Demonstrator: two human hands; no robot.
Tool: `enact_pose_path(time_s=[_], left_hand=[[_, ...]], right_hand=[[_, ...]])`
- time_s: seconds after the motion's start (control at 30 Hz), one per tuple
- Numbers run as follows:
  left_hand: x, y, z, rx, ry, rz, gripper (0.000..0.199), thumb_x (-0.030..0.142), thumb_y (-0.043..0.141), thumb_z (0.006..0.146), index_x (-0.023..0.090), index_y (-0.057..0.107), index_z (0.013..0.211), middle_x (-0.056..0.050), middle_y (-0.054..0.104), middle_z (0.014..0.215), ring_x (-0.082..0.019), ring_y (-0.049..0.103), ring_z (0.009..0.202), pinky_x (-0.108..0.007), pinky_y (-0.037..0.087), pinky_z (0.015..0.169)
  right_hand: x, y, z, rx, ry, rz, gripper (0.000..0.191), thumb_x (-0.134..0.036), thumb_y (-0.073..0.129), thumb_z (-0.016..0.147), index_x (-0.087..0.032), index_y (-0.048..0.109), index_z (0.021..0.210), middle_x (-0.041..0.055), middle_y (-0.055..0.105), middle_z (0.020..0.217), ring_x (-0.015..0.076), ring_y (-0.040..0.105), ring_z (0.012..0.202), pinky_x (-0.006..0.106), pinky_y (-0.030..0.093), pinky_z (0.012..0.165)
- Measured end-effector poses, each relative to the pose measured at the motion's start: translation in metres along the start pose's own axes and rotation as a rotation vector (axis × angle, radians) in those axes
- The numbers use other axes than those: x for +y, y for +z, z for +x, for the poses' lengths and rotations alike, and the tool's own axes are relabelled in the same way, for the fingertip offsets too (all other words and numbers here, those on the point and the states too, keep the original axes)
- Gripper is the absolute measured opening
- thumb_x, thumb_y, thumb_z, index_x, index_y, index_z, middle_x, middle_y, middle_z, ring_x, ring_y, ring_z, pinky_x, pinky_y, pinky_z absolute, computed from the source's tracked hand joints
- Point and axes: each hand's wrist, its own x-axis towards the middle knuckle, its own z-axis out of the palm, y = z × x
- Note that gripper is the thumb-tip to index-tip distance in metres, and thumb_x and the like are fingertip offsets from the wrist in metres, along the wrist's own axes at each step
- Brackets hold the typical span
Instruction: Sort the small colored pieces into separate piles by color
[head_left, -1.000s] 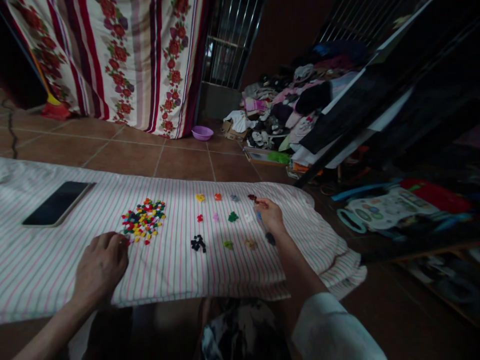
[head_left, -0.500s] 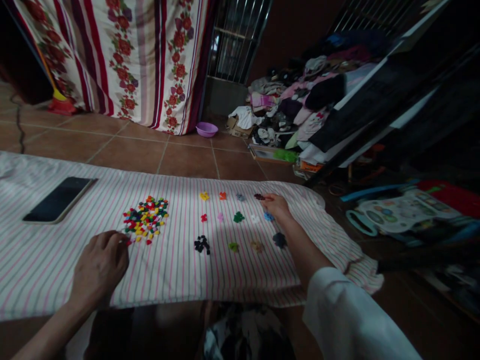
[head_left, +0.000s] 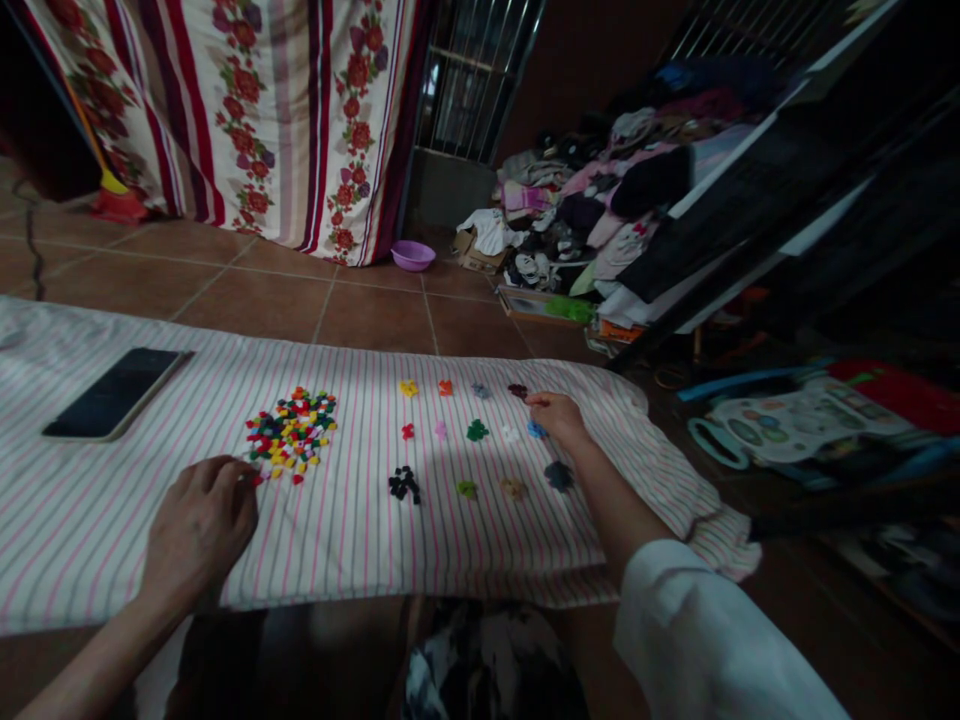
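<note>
Beside the lower left edge of a mixed heap of small coloured pieces (head_left: 294,432), my left hand (head_left: 204,520) rests on the striped cloth (head_left: 345,540), fingers curled together; what they hold, if anything, is hidden. My right hand (head_left: 559,418) has its fingertips pinched just right of the dark maroon pieces (head_left: 517,391), over the blue pieces (head_left: 535,429); nothing can be made out between them. Small piles sorted by colour stand in three rows, among them yellow (head_left: 407,388), dark green (head_left: 477,430), black (head_left: 404,485) and dark grey (head_left: 558,475).
A phone (head_left: 116,394) lies on the cloth at the left. Beyond, on the tiled floor, are a purple basin (head_left: 412,256) and a large pile of clothes (head_left: 585,200). A floral curtain (head_left: 285,120) hangs behind. A colourful plastic item (head_left: 787,420) stands at the right.
My right hand has drawn slightly away from the maroon pieces, which now show more fully. My left hand has barely moved.
</note>
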Motion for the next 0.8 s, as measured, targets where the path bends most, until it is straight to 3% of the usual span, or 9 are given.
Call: enact_pose_path(time_s=[0.27, 0.53, 0.67, 0.8], left_hand=[[0.000, 0.000, 0.000, -0.010, -0.030, -0.017, 0.019, 0.027, 0.042, 0.090, 0.018, 0.058, 0.094, -0.012, 0.064, 0.097, -0.027, 0.056, 0.088, -0.043, 0.049, 0.080], [0.004, -0.002, 0.002, -0.049, -0.098, -0.018, 0.022, 0.027, 0.042, 0.088, 0.018, 0.062, 0.093, -0.011, 0.065, 0.098, -0.026, 0.056, 0.090, -0.041, 0.048, 0.082], [0.005, -0.003, 0.003, -0.049, -0.130, -0.019, 0.020, 0.024, 0.043, 0.087, 0.017, 0.062, 0.092, -0.010, 0.064, 0.096, -0.025, 0.056, 0.090, -0.039, 0.047, 0.080], [0.006, -0.002, 0.003, -0.052, -0.156, -0.048, 0.018, 0.021, 0.044, 0.087, 0.017, 0.061, 0.093, -0.010, 0.063, 0.096, -0.025, 0.055, 0.091, -0.039, 0.046, 0.080]], right_hand=[[-0.012, -0.003, -0.003, -0.056, 0.018, -0.100, 0.034, -0.006, 0.054, 0.072, -0.019, 0.077, 0.093, 0.0068, 0.075, 0.094, 0.0183, 0.069, 0.086, 0.025, 0.049, 0.079], [-0.022, -0.009, -0.018, 0.024, -0.075, -0.115, 0.033, -0.011, 0.049, 0.079, -0.020, 0.076, 0.097, 0.0051, 0.075, 0.098, 0.0183, 0.068, 0.088, 0.026, 0.048, 0.082], [-0.056, -0.004, -0.035, 0.007, -0.261, -0.039, 0.032, -0.013, 0.049, 0.079, -0.020, 0.076, 0.096, 0.0047, 0.074, 0.100, 0.0191, 0.067, 0.094, 0.029, 0.048, 0.089], [-0.111, 0.007, -0.068, -0.139, -0.468, 0.097, 0.029, -0.015, 0.051, 0.079, -0.021, 0.074, 0.096, 0.0050, 0.074, 0.101, 0.0192, 0.066, 0.095, 0.030, 0.048, 0.090]])
